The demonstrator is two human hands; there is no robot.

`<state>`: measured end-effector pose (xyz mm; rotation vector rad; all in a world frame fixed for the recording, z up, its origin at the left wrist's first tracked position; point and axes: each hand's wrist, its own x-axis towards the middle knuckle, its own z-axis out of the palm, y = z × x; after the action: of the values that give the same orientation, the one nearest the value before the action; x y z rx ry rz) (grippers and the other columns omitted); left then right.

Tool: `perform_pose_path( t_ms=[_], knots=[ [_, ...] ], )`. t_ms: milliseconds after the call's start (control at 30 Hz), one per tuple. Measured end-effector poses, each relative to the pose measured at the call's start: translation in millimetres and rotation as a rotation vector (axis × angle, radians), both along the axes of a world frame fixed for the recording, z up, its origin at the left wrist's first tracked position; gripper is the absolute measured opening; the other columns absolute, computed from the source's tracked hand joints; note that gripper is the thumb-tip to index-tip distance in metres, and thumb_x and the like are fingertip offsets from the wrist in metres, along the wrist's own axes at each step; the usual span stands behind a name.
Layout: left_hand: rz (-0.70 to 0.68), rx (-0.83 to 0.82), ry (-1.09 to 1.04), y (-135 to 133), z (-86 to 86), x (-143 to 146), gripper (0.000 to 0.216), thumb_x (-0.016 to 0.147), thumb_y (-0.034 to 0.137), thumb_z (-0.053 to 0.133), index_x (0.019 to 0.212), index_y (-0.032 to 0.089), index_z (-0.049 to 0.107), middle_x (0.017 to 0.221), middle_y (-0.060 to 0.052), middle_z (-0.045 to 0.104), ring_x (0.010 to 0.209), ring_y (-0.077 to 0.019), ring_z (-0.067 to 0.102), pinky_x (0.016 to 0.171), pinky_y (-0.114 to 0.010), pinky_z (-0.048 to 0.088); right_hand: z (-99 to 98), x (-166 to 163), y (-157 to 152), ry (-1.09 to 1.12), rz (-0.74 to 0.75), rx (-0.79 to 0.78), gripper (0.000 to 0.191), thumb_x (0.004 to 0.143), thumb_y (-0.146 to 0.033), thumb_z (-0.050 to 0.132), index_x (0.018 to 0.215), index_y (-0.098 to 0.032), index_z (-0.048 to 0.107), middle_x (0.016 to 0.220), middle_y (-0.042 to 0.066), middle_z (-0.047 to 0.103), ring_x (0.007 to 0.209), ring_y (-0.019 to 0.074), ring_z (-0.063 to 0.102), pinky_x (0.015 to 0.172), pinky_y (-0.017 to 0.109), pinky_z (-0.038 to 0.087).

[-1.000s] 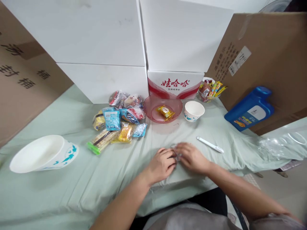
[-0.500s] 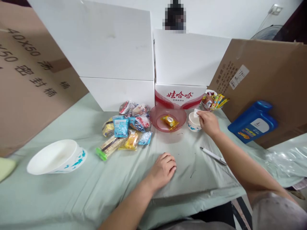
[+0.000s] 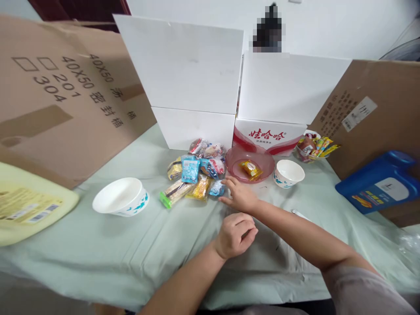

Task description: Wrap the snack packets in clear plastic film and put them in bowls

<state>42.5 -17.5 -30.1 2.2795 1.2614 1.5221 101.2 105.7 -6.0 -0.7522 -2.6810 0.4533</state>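
My right hand (image 3: pixel 239 197) reaches left across the green cloth, fingers stretched out toward a small blue snack packet (image 3: pixel 216 188) at the edge of a pile of wrapped snacks (image 3: pixel 193 175); it holds nothing. My left hand (image 3: pixel 235 234) rests on the cloth just below it, fingers loosely curled, with nothing visible in them. Behind the right hand stands a pink plastic bowl (image 3: pixel 262 169) with a yellow wrapped snack (image 3: pixel 250 168) inside. A small white paper cup (image 3: pixel 288 173) stands to the bowl's right.
A large white paper bowl (image 3: pixel 120 203) sits at the left, a yellow bottle (image 3: pixel 29 208) lies at the far left. A blue jug (image 3: pixel 380 186), a white pen (image 3: pixel 300 214) and a cup of sticks (image 3: pixel 313 146) are at the right. Cardboard and white boxes wall the back.
My right hand left the small paper cup and swung left to the snack pile. My left hand curled its fingers. The view shifted left.
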Motion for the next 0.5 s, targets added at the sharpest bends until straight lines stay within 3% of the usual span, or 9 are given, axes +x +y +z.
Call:
perform_pose_path(
  t_ms=[100, 267, 367, 500],
  knots=[
    [0.033, 0.100, -0.039, -1, 1.5, -2, 0.014, 0.088, 0.020, 0.050, 0.079, 0.019, 0.060, 0.078, -0.006, 0.068, 0.069, -0.0160, 0.062, 0.065, -0.030, 0.052, -17.3, -22, 9, -0.042, -0.108, 0.002, 0.072, 0.075, -0.050, 0.074, 0.131, -0.013, 0.048, 0.135, 0.021, 0.050, 0.117, 0.0317, 0.057, 0.091, 0.042, 0.050],
    [0.102, 0.143, -0.059, 0, 0.4, -3, 0.012, 0.087, 0.016, 0.049, 0.081, 0.019, 0.059, 0.077, -0.006, 0.067, 0.070, -0.0165, 0.060, 0.065, -0.031, 0.051, -16.6, -20, 9, -0.041, -0.143, 0.014, 0.051, 0.078, -0.033, 0.069, 0.123, -0.013, 0.053, 0.114, 0.016, 0.061, 0.101, 0.0284, 0.062, 0.085, 0.041, 0.051],
    [0.157, 0.114, -0.071, 1, 1.9, -5, 0.014, 0.088, 0.017, 0.047, 0.079, 0.020, 0.058, 0.079, -0.006, 0.066, 0.076, -0.0182, 0.060, 0.071, -0.034, 0.051, -10.8, 11, 1, -0.017, -0.151, 0.017, 0.045, 0.078, -0.028, 0.067, 0.119, -0.014, 0.056, 0.112, 0.014, 0.062, 0.098, 0.0257, 0.062, 0.084, 0.039, 0.052],
    [0.261, -0.024, -0.035, 6, -0.3, -6, 0.014, 0.091, 0.020, 0.047, 0.089, 0.019, 0.061, 0.094, -0.009, 0.065, 0.091, -0.0214, 0.059, 0.084, -0.040, 0.050, -12.2, 83, -12, 0.088, -0.058, 0.021, 0.044, 0.075, -0.022, 0.066, 0.118, -0.016, 0.055, 0.115, 0.013, 0.061, 0.104, 0.0245, 0.061, 0.088, 0.038, 0.052]
  ],
)
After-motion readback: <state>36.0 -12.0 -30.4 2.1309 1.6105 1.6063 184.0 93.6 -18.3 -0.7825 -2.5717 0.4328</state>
